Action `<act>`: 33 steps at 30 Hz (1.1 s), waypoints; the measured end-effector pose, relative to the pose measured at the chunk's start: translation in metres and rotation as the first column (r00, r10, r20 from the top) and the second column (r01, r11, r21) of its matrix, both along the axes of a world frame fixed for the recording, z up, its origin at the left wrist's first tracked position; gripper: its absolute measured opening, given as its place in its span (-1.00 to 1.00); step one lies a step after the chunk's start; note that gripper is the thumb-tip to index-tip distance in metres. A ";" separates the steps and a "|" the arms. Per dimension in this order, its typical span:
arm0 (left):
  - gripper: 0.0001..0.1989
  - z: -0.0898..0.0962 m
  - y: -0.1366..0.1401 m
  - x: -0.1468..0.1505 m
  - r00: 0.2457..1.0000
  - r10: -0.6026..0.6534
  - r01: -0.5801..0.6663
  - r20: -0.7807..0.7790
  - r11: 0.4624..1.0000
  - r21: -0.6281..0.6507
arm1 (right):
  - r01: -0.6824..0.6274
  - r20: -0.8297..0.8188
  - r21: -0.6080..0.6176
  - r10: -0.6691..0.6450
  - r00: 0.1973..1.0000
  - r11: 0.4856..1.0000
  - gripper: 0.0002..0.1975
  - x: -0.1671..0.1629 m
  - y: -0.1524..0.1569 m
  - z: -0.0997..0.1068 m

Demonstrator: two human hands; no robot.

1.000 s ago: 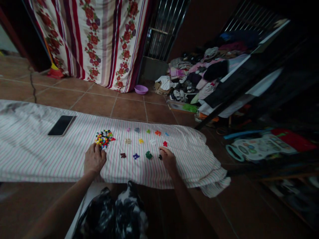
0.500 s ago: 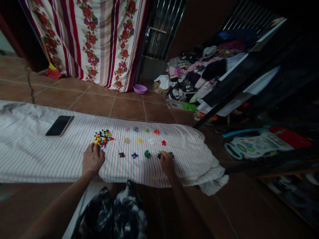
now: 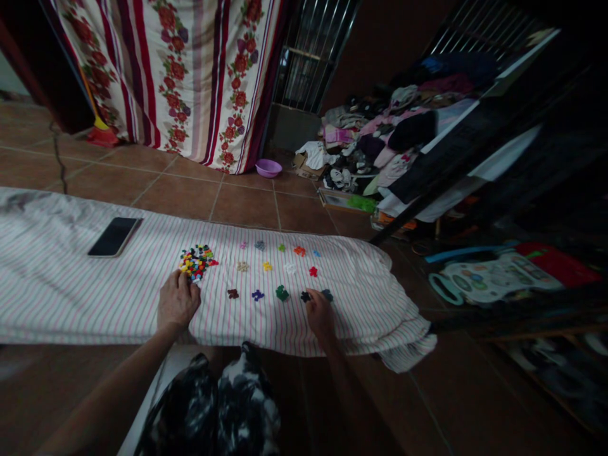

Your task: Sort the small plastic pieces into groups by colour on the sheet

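On the striped cloth [image 3: 133, 297] lies a mixed heap of tiny coloured pieces [image 3: 197, 261], too small for me to tell their kind. My left hand [image 3: 179, 301] rests palm down at its near edge, fingers loosely bent and touching the lowest pieces. My right hand [image 3: 321, 315] is at the small black pile [image 3: 304, 296], thumb and forefinger drawn together; whatever is between them is hidden. Just right of those fingers is a dark grey-blue pile [image 3: 327, 295]. Dark green [image 3: 282, 292], purple-blue [image 3: 257, 295] and brown [image 3: 232, 294] piles continue that row leftward.
Behind are beige [image 3: 242, 266], yellow [image 3: 267, 266], white [image 3: 290, 268] and red [image 3: 313, 272] piles, with a farther row including orange pieces [image 3: 299, 251]. A phone [image 3: 114, 237] lies left. Beyond stand a purple basin [image 3: 268, 168] and heaped clothes [image 3: 375, 136].
The fingertips of my right hand have shifted slightly right, showing more of the black pile. My left hand stays by the mixed heap. The view has moved a little.
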State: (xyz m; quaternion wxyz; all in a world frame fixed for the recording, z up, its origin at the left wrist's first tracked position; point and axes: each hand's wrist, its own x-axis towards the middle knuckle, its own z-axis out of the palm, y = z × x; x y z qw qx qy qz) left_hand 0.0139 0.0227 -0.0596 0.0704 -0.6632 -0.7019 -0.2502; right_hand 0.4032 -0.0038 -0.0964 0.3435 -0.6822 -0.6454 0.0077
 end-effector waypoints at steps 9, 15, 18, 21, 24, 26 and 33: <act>-0.66 0.000 0.001 0.000 1.000 0.003 -0.003 -0.014 1.000 0.000 | -0.005 -0.044 0.028 0.006 0.999 1.000 -0.62 -0.002 -0.003 0.000; -0.67 -0.004 0.002 0.000 1.000 0.011 -0.010 -0.020 1.000 0.026 | 0.010 0.000 0.136 -0.010 1.000 0.991 -0.65 -0.005 -0.001 0.009; -0.69 -0.005 0.003 0.000 0.999 0.012 -0.012 -0.030 1.000 0.028 | -0.037 0.012 0.222 0.035 0.999 0.974 -0.67 -0.015 0.006 0.019; -0.68 -0.005 0.003 0.000 0.999 0.008 -0.007 -0.034 0.999 0.044 | -0.115 0.035 0.283 0.109 0.993 0.952 -0.69 -0.036 0.016 0.033; -0.69 -0.005 0.003 -0.001 0.999 -0.001 0.004 -0.040 0.998 0.056 | -0.186 0.026 0.267 0.186 0.982 0.945 -0.68 -0.067 0.031 0.047; -0.71 -0.006 0.004 -0.001 0.999 -0.006 0.008 -0.040 0.999 0.053 | -0.247 0.002 0.231 0.254 0.967 0.941 -0.68 -0.093 0.044 0.054; -0.69 -0.009 0.004 0.001 1.000 0.004 -0.004 -0.013 0.999 0.034 | -0.500 -0.057 0.022 0.500 0.864 0.866 -0.73 -0.188 0.090 0.061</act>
